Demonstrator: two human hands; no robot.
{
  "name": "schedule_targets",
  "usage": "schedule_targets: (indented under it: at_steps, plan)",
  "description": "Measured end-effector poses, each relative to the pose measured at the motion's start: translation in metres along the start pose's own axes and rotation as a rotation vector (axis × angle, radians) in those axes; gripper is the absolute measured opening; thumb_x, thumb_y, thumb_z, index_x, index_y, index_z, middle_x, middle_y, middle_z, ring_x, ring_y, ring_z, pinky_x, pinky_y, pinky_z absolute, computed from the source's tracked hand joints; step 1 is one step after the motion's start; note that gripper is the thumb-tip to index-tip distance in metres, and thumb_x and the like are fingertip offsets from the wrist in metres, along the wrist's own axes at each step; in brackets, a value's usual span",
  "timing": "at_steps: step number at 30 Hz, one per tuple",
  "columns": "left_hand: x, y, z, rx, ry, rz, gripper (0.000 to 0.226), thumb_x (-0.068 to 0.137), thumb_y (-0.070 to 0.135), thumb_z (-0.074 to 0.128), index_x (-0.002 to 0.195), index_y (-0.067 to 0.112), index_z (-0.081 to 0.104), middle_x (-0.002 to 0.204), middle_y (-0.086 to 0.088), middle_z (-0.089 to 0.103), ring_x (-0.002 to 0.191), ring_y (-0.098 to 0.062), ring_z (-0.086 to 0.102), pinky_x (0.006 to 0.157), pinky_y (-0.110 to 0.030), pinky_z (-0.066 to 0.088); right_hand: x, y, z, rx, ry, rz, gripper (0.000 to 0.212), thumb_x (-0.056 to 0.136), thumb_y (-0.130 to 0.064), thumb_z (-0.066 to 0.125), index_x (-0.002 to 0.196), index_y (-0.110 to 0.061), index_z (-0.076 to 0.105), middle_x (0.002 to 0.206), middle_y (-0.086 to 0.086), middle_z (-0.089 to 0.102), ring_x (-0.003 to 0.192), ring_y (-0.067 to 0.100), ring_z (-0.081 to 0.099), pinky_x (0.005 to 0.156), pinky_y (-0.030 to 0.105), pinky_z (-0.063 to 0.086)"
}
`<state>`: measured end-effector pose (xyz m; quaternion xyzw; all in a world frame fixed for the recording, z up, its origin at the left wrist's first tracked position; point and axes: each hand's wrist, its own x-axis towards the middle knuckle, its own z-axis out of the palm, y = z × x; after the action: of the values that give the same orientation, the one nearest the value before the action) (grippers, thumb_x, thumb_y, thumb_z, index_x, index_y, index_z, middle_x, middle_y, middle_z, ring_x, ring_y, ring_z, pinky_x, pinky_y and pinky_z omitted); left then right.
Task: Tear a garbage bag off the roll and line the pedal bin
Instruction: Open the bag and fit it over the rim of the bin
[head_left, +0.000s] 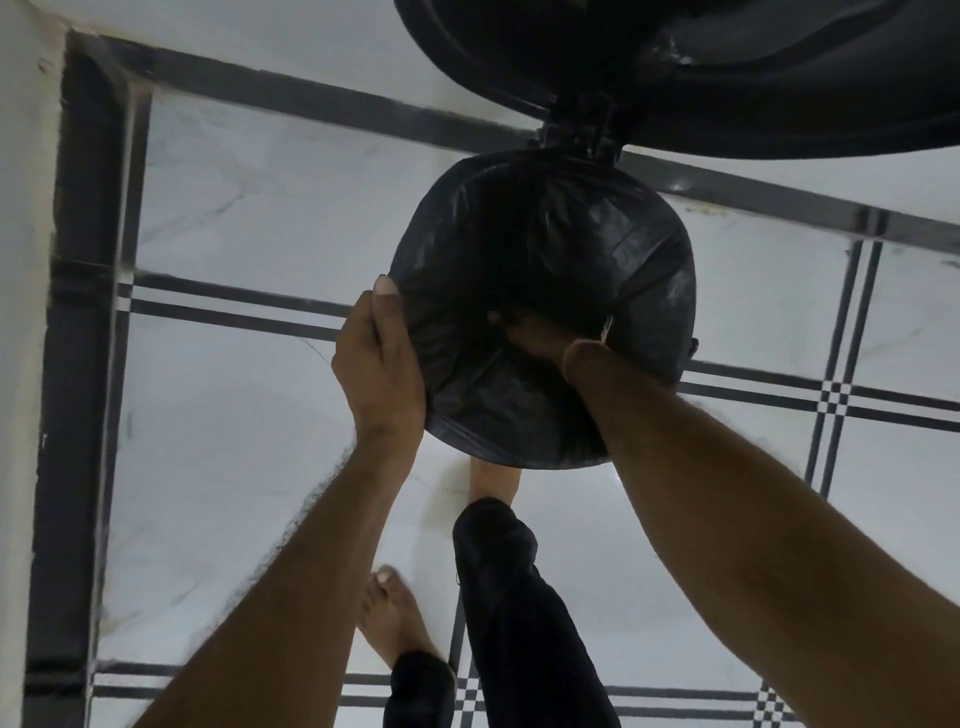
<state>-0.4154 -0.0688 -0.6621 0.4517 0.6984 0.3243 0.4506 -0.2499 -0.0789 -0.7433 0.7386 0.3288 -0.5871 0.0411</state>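
Looking straight down on bin (576, 136), with lid (753, 88) swung up at top of view. Stands on white floor (260, 467) crossed by dark stripes, near wall (21, 312) with dark skirting at left. Already lined with black bag (639, 244): spread inside, folded out over whole rim, creased and glossy.

Grips bag-covered rim on left side with left hand (379, 374): thumb (387, 288) laid over top edge, fingers hidden below rim, holding plastic against it.

Reaches down into bag from near right side with right hand (535, 338), wrist crossing rim, hand against plastic of near inner side. Cannot tell how right fingers lie, wide or narrow: too dark and blurred in there.

Shows 2 bare feet below: right foot (493, 480) tucked just under near edge of bin, left foot (389, 608) further back on floor, both under dark trouser legs (509, 597). Bare forearms, both, coming in from bottom corners.
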Motion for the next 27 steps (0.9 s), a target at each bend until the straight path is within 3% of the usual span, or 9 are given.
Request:
schedule_targets:
  at_steps: [5, 10, 15, 17, 19, 21, 23, 25, 27]
  plan:
    - [-0.004, 0.008, -0.002, -0.019, -0.009, -0.050, 0.046, 0.108, 0.038, 0.042, 0.063, 0.028, 0.037, 0.059, 0.012, 0.039, 0.061, -0.006, 0.037, 0.062, -0.015, 0.035, -0.064, -0.010, -0.017, 0.065, 0.204, -0.163, 0.045, 0.103, -0.043, 0.044, 0.138, -0.019, 0.058, 0.146, 0.007, 0.054, 0.136, 0.025, 0.047, 0.111, 0.028, 0.032]
    - [-0.006, 0.009, -0.001, -0.017, -0.023, -0.086, 0.046, 0.107, 0.040, 0.042, 0.063, 0.027, 0.038, 0.061, 0.010, 0.041, 0.062, -0.008, 0.038, 0.061, -0.017, 0.036, -0.064, -0.022, 0.021, 0.119, -0.097, -0.102, 0.071, 0.091, -0.074, 0.030, 0.153, -0.040, 0.031, 0.164, -0.004, 0.025, 0.150, 0.024, 0.024, 0.122, 0.044, 0.017]
    - [-0.003, 0.005, -0.001, -0.050, -0.023, -0.068, 0.047, 0.107, 0.037, 0.043, 0.061, 0.029, 0.038, 0.054, 0.016, 0.040, 0.059, -0.007, 0.039, 0.060, -0.015, 0.036, -0.017, 0.000, 0.034, 0.097, -0.071, 0.085, 0.096, 0.079, -0.085, 0.034, 0.158, -0.034, 0.017, 0.167, 0.000, 0.010, 0.152, 0.029, 0.014, 0.122, 0.045, 0.007]
    - [-0.002, 0.004, -0.001, -0.059, -0.018, -0.078, 0.048, 0.107, 0.038, 0.043, 0.060, 0.029, 0.038, 0.053, 0.016, 0.039, 0.059, -0.007, 0.039, 0.060, -0.016, 0.036, -0.011, 0.003, 0.033, -0.022, -0.100, 0.070, 0.088, 0.086, -0.078, 0.032, 0.158, -0.031, 0.019, 0.167, 0.003, 0.011, 0.152, 0.029, 0.014, 0.123, 0.044, 0.008]
    - [-0.003, 0.004, -0.002, -0.052, -0.019, -0.079, 0.049, 0.106, 0.039, 0.044, 0.060, 0.028, 0.038, 0.053, 0.015, 0.039, 0.059, -0.007, 0.038, 0.060, -0.016, 0.036, -0.022, -0.002, 0.024, -0.072, -0.098, 0.006, 0.065, 0.099, -0.058, 0.035, 0.153, -0.020, 0.037, 0.160, 0.010, 0.032, 0.146, 0.031, 0.031, 0.119, 0.041, 0.021]
    - [-0.007, 0.007, -0.004, -0.018, -0.014, -0.093, 0.048, 0.105, 0.043, 0.046, 0.060, 0.027, 0.039, 0.056, 0.012, 0.040, 0.058, -0.008, 0.039, 0.060, -0.018, 0.038, -0.054, -0.007, 0.009, -0.042, 0.121, -0.185, 0.042, 0.100, -0.044, 0.046, 0.125, -0.017, 0.064, 0.130, 0.011, 0.064, 0.123, 0.030, 0.057, 0.104, 0.036, 0.043]
    - [-0.006, 0.005, -0.008, 0.103, 0.041, -0.119, 0.042, 0.102, 0.049, 0.048, 0.069, 0.022, 0.047, 0.067, 0.006, 0.050, 0.065, -0.012, 0.048, 0.067, -0.027, 0.047, -0.092, -0.008, -0.004, -0.102, 0.545, -0.457, 0.027, 0.098, -0.035, 0.051, 0.100, -0.017, 0.070, 0.098, 0.004, 0.073, 0.095, 0.024, 0.068, 0.081, 0.034, 0.053]
    - [0.003, 0.011, -0.012, 0.221, 0.129, -0.026, 0.032, 0.097, 0.048, 0.053, 0.091, 0.017, 0.058, 0.087, 0.003, 0.060, 0.082, -0.019, 0.060, 0.080, -0.041, 0.054, -0.115, -0.002, -0.020, -0.246, 0.956, -0.474, 0.024, 0.097, -0.033, 0.050, 0.105, -0.019, 0.067, 0.105, 0.002, 0.069, 0.098, 0.020, 0.062, 0.078, 0.036, 0.051]
    - [0.018, 0.025, -0.008, 0.327, 0.114, 0.185, 0.035, 0.096, 0.047, 0.053, 0.106, 0.015, 0.062, 0.102, 0.000, 0.065, 0.095, -0.024, 0.062, 0.085, -0.046, 0.053, -0.119, 0.003, -0.042, -0.273, 1.201, -0.232, 0.037, 0.095, -0.040, 0.048, 0.122, -0.019, 0.060, 0.122, 0.004, 0.060, 0.110, 0.024, 0.054, 0.087, 0.041, 0.046]
